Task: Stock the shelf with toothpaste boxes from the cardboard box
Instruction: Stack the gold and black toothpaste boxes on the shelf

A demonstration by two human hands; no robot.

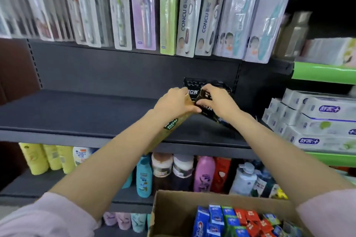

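toothpaste boxes (pixel 211 100), black ones, were at the back-right of the dark shelf (pixel 77 113), w/ one tilted black box under the right hand (pixel 215 100) and a gold/brown box (pixel 173 127) in the left hand (pixel 177 102). risk as i judged it: both hands were crowded onto the same small spot, so a nudge from either could've knocked over the black box standing behind, or pushed the tilted one off the shelf edge, since its near end sat close to the front lip. the gold box stuck out past the shelf front towards the person, so a loose grip there could've dropped it to the floor or into the cardboard box (pixel 173 208) below. re fingers: left fingers were curled round the far end of the gold box, thumb underneath; right fingers were bent over the top edge of the tilted black box, pinching it. blur made exact contact pts hard to tell. more boxes, blue, green & red, were packed upright in the cardboard box at lower right. toothbrush packs (pixel 146 5) hung above.
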